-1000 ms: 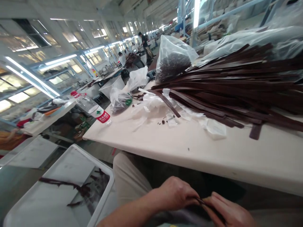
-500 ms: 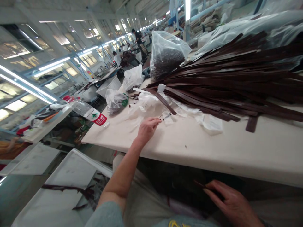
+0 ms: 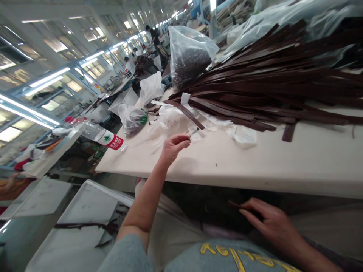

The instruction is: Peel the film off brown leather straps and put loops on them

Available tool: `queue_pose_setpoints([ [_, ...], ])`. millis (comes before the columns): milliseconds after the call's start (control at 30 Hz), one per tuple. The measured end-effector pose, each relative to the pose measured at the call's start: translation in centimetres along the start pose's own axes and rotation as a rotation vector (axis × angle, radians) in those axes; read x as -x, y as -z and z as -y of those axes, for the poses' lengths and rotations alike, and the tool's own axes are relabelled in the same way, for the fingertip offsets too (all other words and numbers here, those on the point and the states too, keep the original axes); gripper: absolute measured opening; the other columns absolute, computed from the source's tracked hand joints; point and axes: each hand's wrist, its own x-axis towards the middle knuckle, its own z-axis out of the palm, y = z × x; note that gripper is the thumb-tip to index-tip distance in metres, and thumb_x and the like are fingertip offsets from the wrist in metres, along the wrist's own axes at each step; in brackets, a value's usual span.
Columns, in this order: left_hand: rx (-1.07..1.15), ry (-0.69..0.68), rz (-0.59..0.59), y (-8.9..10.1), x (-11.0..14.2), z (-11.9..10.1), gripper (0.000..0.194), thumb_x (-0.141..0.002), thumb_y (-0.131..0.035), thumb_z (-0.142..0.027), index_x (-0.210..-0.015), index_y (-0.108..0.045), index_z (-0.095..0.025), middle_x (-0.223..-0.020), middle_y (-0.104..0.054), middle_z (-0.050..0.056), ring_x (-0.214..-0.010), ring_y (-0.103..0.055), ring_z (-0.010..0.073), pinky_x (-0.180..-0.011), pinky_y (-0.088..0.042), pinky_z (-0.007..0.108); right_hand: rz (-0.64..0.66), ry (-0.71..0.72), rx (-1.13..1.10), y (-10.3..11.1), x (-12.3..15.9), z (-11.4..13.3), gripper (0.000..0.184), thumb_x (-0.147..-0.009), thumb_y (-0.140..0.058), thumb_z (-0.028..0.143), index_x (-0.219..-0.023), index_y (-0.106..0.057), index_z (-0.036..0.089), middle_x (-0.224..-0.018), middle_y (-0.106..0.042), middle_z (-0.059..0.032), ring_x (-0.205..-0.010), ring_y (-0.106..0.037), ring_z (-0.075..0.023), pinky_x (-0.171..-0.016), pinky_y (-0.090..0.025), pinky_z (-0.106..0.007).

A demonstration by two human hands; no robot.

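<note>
My left hand is raised over the table's near part, its thumb and fingertips pinched on something small and dark that I cannot make out. Just beyond it are crumpled white plastic scraps and the loose end of one dark brown strip. Below the table edge, over my lap, my right hand pinches the end of a thin dark brown strip; most of that piece is lost in shadow. A large heap of long brown strips fans across the table to the right.
Clear bags of dark material stand at the table's back. A plastic bottle lies tilted near the left edge. A white bin with dark scraps sits at lower left. A person stands far back among workbenches.
My left hand has lifted slightly from the white scraps, with the small dark thing at its fingertips. My right hand keeps its pinch on the strip. The view has tilted and shifted a little.
</note>
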Motion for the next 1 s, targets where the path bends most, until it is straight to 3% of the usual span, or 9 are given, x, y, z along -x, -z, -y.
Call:
queue_pose_setpoints([
  [133,0.390,0.248,0.036,-2.8,6.7,-0.3,0.041,-0.062,-0.085,-0.043,-0.092,-0.074,-0.017,-0.083,-0.074,0.004,-0.065,-0.065,0.0099,-0.066,-0.053,0.023,-0.096,0.068,0.007,2.4,-0.6,3.5,0.023,-0.093,-0.056,0.038,-0.081,-0.070,0.024,-0.069,-0.067,-0.0015,-0.058,-0.063,-0.0171,-0.056,-0.049,-0.029],
  [233,0.513,0.387,0.059,-5.1,10.8,0.3,0.042,-0.063,-0.085,-0.044,-0.093,-0.074,-0.017,-0.083,-0.074,0.005,-0.066,-0.066,0.0101,-0.067,-0.054,0.022,-0.190,0.119,0.076,4.4,-1.5,6.5,0.018,-0.092,-0.058,0.035,-0.082,-0.069,0.025,-0.065,-0.064,-0.0005,-0.056,-0.059,-0.0168,-0.056,-0.046,-0.030],
  [333,0.596,0.457,0.075,-7.1,13.3,1.0,0.042,-0.064,-0.084,-0.045,-0.094,-0.074,-0.017,-0.082,-0.074,0.005,-0.065,-0.066,0.0096,-0.064,-0.054,0.021,-0.257,0.183,0.153,5.4,-2.4,8.8,0.016,-0.093,-0.057,0.031,-0.085,-0.069,0.025,-0.066,-0.063,-0.0002,-0.058,-0.059,-0.0161,-0.057,-0.044,-0.030],
  [567,0.596,0.496,0.069,-9.3,15.2,1.0,0.042,-0.067,-0.081,-0.046,-0.096,-0.074,-0.017,-0.081,-0.074,0.004,-0.062,-0.064,0.0088,-0.064,-0.054,0.022,-0.182,0.290,0.265,4.6,-2.5,9.7,0.023,-0.096,-0.051,0.027,-0.086,-0.070,0.021,-0.073,-0.067,-0.0025,-0.064,-0.062,-0.0158,-0.058,-0.045,-0.028],
  [800,0.545,0.361,0.052,-9.2,15.5,0.7,0.038,-0.068,-0.083,-0.045,-0.094,-0.078,-0.019,-0.082,-0.075,0.003,-0.064,-0.066,0.0101,-0.065,-0.055,0.022,-0.169,0.302,0.329,4.4,-2.0,9.5,0.021,-0.096,-0.053,0.026,-0.086,-0.070,0.019,-0.074,-0.067,-0.0023,-0.063,-0.061,-0.0147,-0.056,-0.042,-0.027],
  [1000,0.386,0.228,0.084,-8.8,15.9,1.3,0.032,-0.080,-0.076,-0.041,-0.106,-0.077,-0.023,-0.087,-0.077,0.003,-0.069,-0.069,0.0107,-0.069,-0.056,0.021,-0.111,0.335,0.352,5.1,-2.0,9.5,0.019,-0.095,-0.054,0.023,-0.084,-0.068,0.017,-0.073,-0.066,-0.0019,-0.061,-0.060,-0.0142,-0.055,-0.039,-0.027],
])
